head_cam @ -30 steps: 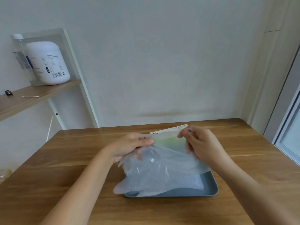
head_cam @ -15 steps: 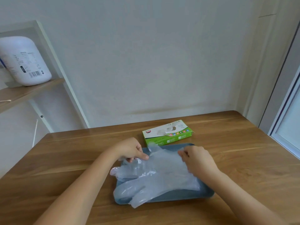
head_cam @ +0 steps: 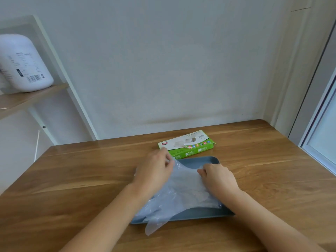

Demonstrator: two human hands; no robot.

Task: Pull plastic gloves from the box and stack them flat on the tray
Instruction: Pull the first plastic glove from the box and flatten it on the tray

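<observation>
Head view shows 2 hands at the far edge of the plastic gloves (head_cam: 181, 193), which lie in a pile on the blue tray (head_cam: 198, 160). The left hand (head_cam: 154, 171) pinches the far left corner with curled fingers. The right hand (head_cam: 218, 177) pinches the far right corner. The green box (head_cam: 187, 147) lies just beyond the left grip, on the wooden table (head_cam: 72, 179). 1 glove finger hangs over the near rim.

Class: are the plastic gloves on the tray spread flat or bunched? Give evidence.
Mostly flat: the plastic gloves lie across the tray, one finger overhanging its rim; left hand and right hand hold their far edge.
</observation>
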